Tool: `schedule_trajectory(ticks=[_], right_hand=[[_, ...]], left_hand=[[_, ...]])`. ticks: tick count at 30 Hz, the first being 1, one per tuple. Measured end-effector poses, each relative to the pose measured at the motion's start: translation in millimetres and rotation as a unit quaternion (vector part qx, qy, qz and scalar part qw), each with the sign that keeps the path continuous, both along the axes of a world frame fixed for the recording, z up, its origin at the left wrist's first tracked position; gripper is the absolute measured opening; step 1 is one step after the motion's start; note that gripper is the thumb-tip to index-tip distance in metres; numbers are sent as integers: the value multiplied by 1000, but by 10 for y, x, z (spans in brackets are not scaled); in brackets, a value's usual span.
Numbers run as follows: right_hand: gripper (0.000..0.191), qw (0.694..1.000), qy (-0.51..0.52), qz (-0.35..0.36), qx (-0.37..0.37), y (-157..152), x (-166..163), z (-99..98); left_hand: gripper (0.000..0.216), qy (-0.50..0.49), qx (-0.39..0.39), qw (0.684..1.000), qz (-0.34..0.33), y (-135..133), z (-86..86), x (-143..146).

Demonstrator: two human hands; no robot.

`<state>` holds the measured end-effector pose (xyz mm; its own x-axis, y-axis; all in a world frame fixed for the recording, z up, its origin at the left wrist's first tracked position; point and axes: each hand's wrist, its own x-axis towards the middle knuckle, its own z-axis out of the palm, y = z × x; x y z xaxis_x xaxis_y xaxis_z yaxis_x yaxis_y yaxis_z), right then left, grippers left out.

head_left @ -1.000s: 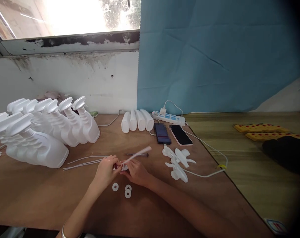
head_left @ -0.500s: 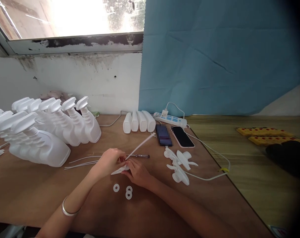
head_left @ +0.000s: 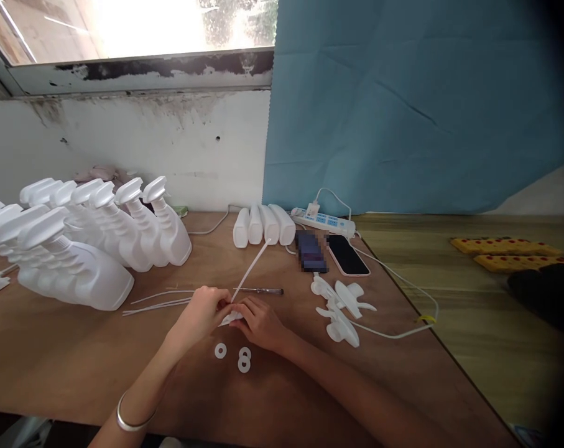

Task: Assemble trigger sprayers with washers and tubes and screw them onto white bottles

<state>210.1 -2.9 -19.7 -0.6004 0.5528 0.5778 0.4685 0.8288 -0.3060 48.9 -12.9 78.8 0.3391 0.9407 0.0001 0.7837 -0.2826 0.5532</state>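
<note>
My left hand and my right hand meet over the brown table, both pinched on a small white spray-head part. A thin white dip tube sticks up and away from that part toward the far right. Three white ring washers lie just in front of my hands. Loose white tubes lie to the left of my left hand. A slim metal tool rests just behind my hands.
Several white spray bottles lie at the left. Small white bottles, a power strip, two phones and a cable sit at the back. White trigger heads lie to the right. Yellow blocks rest on the neighbouring wooden table.
The dip tube has swung from low and rightward to steeper, pointing toward the small bottles. My hands stay together on the part, barely shifted.
</note>
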Motion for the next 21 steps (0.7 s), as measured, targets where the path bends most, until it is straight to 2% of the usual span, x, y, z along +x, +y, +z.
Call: schedule_trajectory(ticks=[5,9,11,14,16,18,21], right_hand=[[21,1000,-4,-3,0,3,0,-26],[21,1000,-6,-5,-4,0,0,-33],[21,1000,-3,-7,-7,0,1,-40],[21,1000,3,-4,-13,1,2,-53],[23,1000,7,-2,-16,0,3,-57],[24,1000,11,-4,-18,-3,3,-54],[23,1000,10,-10,-16,-10,4,-43]], left_hand=[[26,-49,-10,999,10,-27,-66,-19],[23,-91,-87,991,-49,32,-48,-197],[21,-96,-84,990,-61,136,-9,-303],[34,-101,18,995,-4,438,3,-366],[44,-132,81,987,54,721,-61,-319],[58,-148,101,979,101,1027,-183,-225],[71,-178,88,970,140,1431,-404,-54]])
